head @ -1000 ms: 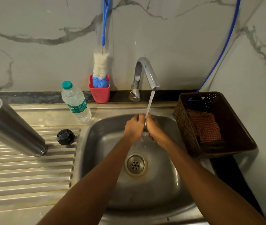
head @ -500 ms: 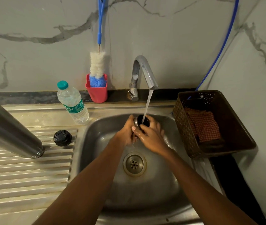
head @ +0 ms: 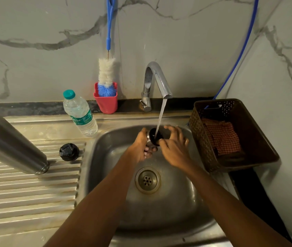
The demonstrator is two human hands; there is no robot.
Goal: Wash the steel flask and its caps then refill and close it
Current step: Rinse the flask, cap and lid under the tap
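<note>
The left hand (head: 139, 147) grips a steel cap (head: 155, 138) from its left side, fingers curled under and around it, over the back of the sink (head: 106, 175). The cap is tilted with its dark open side facing up and toward the camera, and the stream from the tap (head: 156, 81) falls straight into it. The right hand (head: 174, 146) sits just to the right of the cap with its fingers spread and loosely bent, holding nothing; its thumb lies at the cap's rim, though I cannot tell whether it truly touches. Both forearms reach in from the bottom edge, across the basin and to either side of the drain (head: 147, 180).

The flask (head: 11, 147) is on the ribbed steel surface (head: 26, 193) left of the sink, well apart from the hands. Its narrow end rests on the ribs and its wide end points up toward the left edge. A black cap (head: 69, 152) sits on the same surface, between the flask's lower end and the sink rim. Behind it stands a plastic bottle (head: 80, 113) with a teal lid. A red cup (head: 106, 102) at the wall holds a brush (head: 107, 72) with a blue handle. To the right of the sink a brown basket (head: 259, 139) contains a checked cloth (head: 221, 138). A blue hose (head: 241, 49) runs down the wall behind the basket.
</note>
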